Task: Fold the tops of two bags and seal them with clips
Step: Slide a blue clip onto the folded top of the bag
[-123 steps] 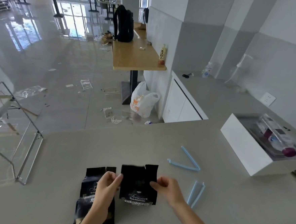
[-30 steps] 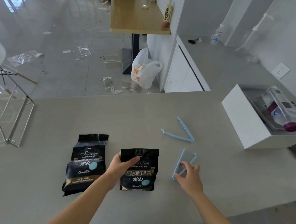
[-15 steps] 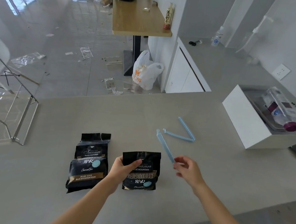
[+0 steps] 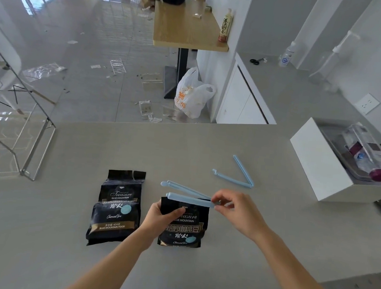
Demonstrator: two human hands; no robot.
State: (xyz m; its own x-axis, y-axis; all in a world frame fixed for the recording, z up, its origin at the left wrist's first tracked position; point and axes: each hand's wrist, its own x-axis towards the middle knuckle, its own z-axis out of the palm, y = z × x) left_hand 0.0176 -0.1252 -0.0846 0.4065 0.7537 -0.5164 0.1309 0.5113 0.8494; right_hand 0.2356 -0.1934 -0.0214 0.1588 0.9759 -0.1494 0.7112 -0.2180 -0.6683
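Head view: on the grey surface (image 4: 184, 153) lie two black coffee bags. The left hand (image 4: 160, 218) pinches the upper left corner of the right coffee bag (image 4: 185, 227), whose top is folded down. The right hand (image 4: 237, 209) grips the hinge end of a light blue bag clip (image 4: 187, 195), its two arms spread apart at the bag's folded top edge. The left coffee bag (image 4: 117, 209) lies just beside, top unfolded. A second blue clip (image 4: 237, 177) lies open farther right, near a white box (image 4: 318, 167).
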